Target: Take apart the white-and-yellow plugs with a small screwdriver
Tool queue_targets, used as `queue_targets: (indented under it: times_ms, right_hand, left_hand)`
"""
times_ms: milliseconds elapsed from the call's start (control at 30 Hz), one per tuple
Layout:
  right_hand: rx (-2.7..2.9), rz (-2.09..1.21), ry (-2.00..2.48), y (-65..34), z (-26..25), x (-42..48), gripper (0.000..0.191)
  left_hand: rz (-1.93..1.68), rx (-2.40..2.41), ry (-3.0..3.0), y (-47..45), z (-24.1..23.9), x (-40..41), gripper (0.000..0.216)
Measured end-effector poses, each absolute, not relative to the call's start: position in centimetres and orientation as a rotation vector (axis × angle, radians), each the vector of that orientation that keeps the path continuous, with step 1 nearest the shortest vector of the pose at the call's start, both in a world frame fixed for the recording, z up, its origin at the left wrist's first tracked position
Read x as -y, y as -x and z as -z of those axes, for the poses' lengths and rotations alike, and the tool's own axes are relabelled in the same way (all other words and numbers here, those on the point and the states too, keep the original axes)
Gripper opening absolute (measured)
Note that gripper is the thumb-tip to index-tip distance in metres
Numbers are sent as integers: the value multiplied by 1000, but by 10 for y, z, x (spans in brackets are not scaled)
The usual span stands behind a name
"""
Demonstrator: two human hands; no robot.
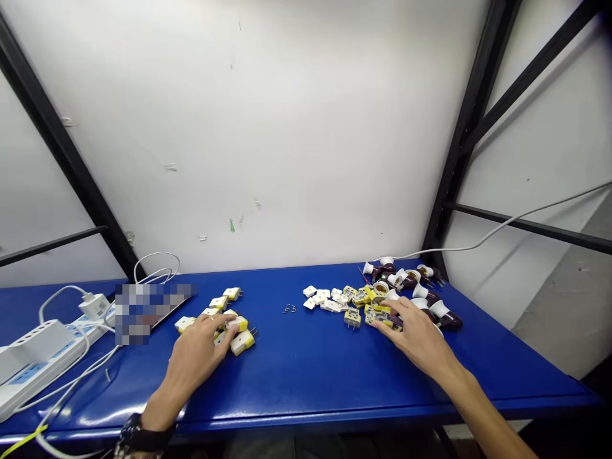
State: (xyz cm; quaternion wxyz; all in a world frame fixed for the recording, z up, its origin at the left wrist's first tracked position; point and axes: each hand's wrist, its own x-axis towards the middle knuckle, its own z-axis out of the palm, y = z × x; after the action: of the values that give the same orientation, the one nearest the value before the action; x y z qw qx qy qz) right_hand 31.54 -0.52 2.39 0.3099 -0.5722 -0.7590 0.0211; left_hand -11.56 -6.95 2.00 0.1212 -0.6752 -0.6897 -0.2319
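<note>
My left hand (196,357) lies on the blue table (306,363), fingers spread over a cluster of assembled white-and-yellow plugs (241,341); its fingertips touch one of them. My right hand (415,331) reaches into a pile of yellow plug halves (373,312) at the right, its fingers curled down on the pieces. Whether it grips one is hidden. Loose white plug covers (322,298) lie just left of that pile. A few small dark screws (289,309) sit between the two groups.
Dark brown and white lamp sockets (430,299) are heaped at the back right, with a white cable (502,229) running off right. A white power strip (33,357) with a charger and cords is at the left. Black shelf struts flank the white wall.
</note>
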Motion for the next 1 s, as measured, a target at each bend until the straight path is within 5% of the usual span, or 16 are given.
queue_targets:
  times_ms: [300, 633, 1000]
  right_hand:
    - [2222, 100, 1695, -307, -15, -3, 28]
    - [2178, -202, 1331, -279, -29, 28, 11]
    - [2270, -445, 1179, -211, -5, 51, 24]
  left_hand:
    - [743, 1806, 2182, 77, -14, 51, 32]
    - [392, 1889, 2348, -39, -29, -15, 38]
    - [340, 2043, 2263, -31, -36, -1, 31]
